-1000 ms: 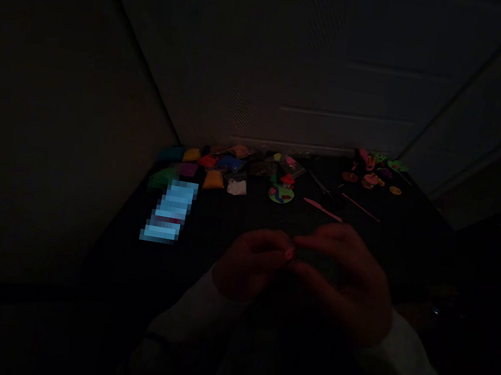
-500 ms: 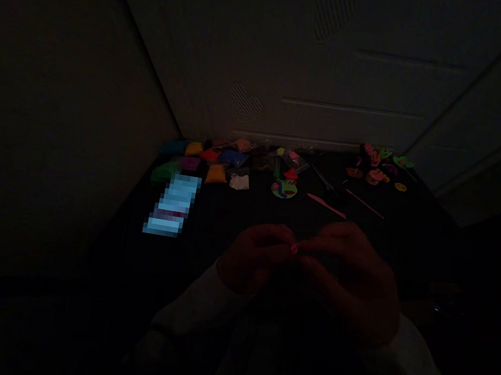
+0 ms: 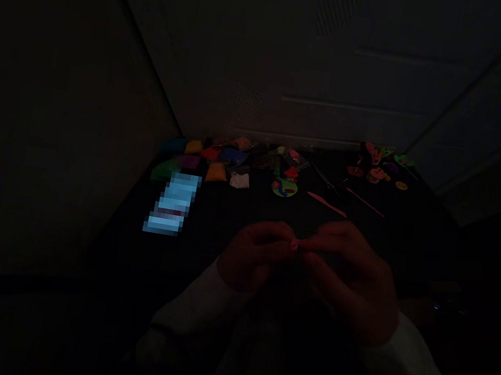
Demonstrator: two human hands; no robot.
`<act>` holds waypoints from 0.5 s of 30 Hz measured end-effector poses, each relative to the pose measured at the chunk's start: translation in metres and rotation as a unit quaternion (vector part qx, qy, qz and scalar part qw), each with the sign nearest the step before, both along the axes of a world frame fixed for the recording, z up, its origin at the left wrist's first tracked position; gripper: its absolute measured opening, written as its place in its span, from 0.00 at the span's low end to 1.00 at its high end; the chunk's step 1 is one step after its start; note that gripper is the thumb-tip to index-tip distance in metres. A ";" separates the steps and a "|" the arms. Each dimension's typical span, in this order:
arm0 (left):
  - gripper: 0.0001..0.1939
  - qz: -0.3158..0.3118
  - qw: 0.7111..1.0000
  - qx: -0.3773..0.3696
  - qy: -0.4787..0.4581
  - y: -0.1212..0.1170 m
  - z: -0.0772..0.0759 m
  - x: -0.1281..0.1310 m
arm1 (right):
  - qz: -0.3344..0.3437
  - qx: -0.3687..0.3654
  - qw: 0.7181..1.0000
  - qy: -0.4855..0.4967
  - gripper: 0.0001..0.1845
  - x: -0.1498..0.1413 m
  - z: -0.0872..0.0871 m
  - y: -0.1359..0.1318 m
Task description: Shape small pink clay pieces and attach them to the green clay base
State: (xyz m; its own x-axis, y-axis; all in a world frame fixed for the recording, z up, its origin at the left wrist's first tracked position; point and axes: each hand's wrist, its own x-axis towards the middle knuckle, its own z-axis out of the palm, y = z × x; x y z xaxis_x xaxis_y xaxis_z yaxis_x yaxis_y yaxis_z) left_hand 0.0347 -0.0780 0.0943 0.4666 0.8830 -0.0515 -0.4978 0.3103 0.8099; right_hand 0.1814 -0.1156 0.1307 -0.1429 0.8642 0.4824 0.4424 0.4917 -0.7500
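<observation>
Above the front of the dark tabletop [image 3: 222, 208], a small pink piece [image 3: 294, 245] is pinched in the left hand [image 3: 248, 256], with the right hand [image 3: 358, 289] brought up against it.
Between the left thumb and forefinger the piece appears to be held at its edge; at the right, the forefinger is reached to it and the thumb is held a little lower, but whether a pinch is closed there cannot be told in the gloom. Both wrists are angled inward from pale sleeves [image 3: 193, 299], fingers bent. Such a tiny, probably soft piece is best steadied lightly at the left, and touched only with the right fingertips, so that nothing is flattened.
</observation>
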 end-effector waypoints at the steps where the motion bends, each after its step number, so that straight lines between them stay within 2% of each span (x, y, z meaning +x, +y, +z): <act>1: 0.06 0.003 1.000 0.004 0.001 0.000 0.000 0.000 | -0.004 0.006 1.000 -0.007 0.09 -0.001 0.000 -0.001; 7: 0.06 0.020 1.000 -0.011 0.006 0.000 -0.004 0.001 | -0.045 0.089 0.992 -0.084 0.12 0.002 -0.005 -0.003; 9: 0.05 0.035 0.999 -0.006 -0.026 0.001 -0.007 0.002 | -0.082 0.115 0.983 -0.114 0.12 0.019 -0.017 0.012; 11: 0.03 0.035 0.998 -0.009 -0.059 0.004 -0.010 0.004 | -0.168 0.119 0.965 -0.164 0.11 0.050 -0.035 0.040; 13: 0.04 0.043 0.996 -0.017 -0.077 0.006 -0.012 0.005 | -0.265 0.024 0.937 -0.226 0.15 0.088 -0.055 0.073; 14: 0.04 0.045 0.996 -0.023 -0.078 0.007 -0.013 0.005 | -0.294 -0.049 0.916 -0.270 0.17 0.106 -0.064 0.089; 15: 0.04 0.050 0.995 -0.028 -0.078 0.009 -0.013 0.005 | -0.301 -0.080 0.907 -0.285 0.18 0.123 -0.073 0.103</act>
State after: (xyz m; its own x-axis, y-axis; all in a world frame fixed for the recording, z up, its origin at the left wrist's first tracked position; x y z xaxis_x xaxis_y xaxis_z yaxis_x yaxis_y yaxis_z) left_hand 0.0394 -0.0694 0.0818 0.3834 0.9229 -0.0357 -0.6468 0.2959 0.7029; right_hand 0.3042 -0.0128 0.0577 0.1905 0.9208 0.3405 0.9329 -0.0618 -0.3549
